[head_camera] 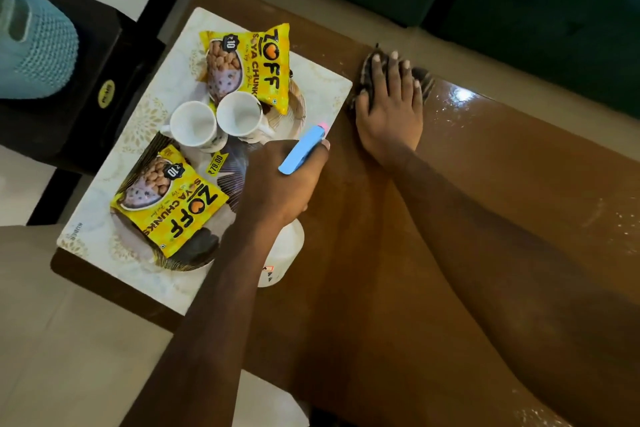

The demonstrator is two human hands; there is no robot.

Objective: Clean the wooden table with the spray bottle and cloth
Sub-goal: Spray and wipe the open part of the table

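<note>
Both of your hands are occupied over the wooden table (485, 166). Your left hand (280, 180) grips the spray bottle (301, 151) by its neck, fingers curled round it under the blue trigger head, whose pink-tipped nozzle points away from you; the white body hangs below your wrist, just beside the tray (332, 87). Your right hand (389, 114) lies flat on the dark cloth (423, 77), fingers straight and slightly spread, pressing it onto the tabletop near the far edge, just past the tray's far corner. The wood to the right of the cloth shines with wet streaks and droplets. On the tray, at the table's left end, stand two white cups (194, 125) side by side, between two yellow snack packets (249, 66) that rest on patterned plates. A dark green sofa (519, 10) runs along the far side of the table.
</note>
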